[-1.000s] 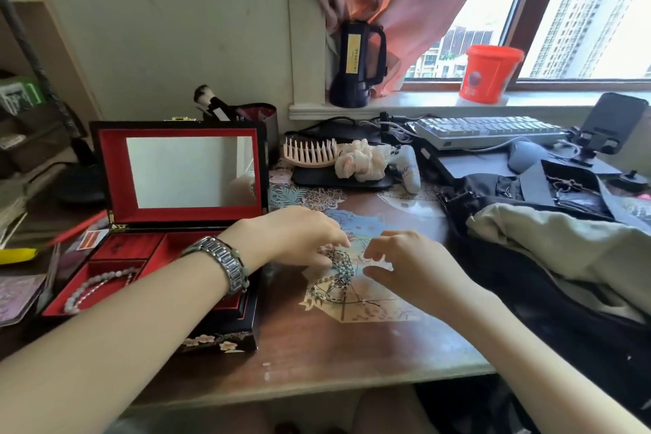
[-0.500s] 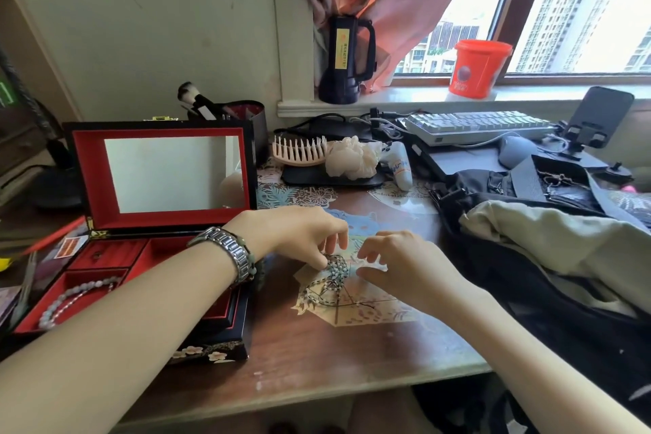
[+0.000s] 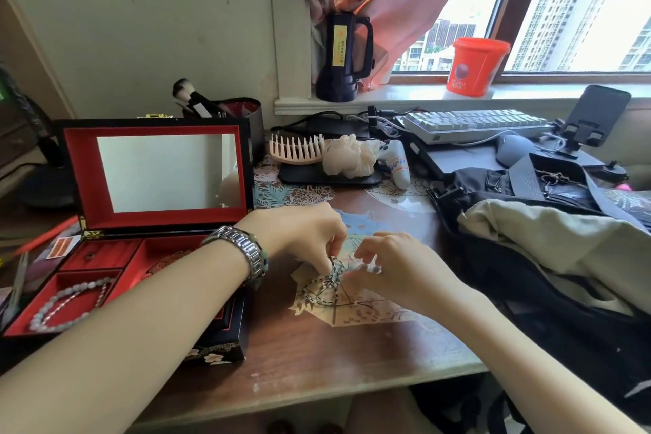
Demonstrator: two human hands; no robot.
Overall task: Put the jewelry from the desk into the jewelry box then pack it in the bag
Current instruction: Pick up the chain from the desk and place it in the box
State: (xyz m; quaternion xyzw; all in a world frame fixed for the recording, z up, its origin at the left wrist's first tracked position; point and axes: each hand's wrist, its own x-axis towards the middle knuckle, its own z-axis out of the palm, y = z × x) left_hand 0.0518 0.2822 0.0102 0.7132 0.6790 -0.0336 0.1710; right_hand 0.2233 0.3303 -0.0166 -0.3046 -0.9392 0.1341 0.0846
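Note:
A black jewelry box [image 3: 215,352] with red lining stands open at the left of the desk, its mirrored lid upright. A pale bead strand [image 3: 67,303] lies in its front left compartment. A dark beaded necklace [image 3: 322,287] lies in loops on the desk in front of me. My left hand [image 3: 303,236], with a metal watch on the wrist, pinches the top of the necklace. My right hand [image 3: 398,266] meets it from the right, fingertips on the same bunch of beads. A black bag [image 3: 549,296] lies open at the right with a beige cloth on it.
A pink comb [image 3: 296,151], a white scrunchie [image 3: 348,155] and a small tube sit behind my hands. A keyboard [image 3: 472,123], mouse and phone stand are at the back right. A brush pot stands behind the box; an orange bucket [image 3: 475,65] and a dark jug are on the sill.
Both hands have stayed on the necklace, fingers drawing closer together and gathering its top part into a bunch. The camera has shifted slightly.

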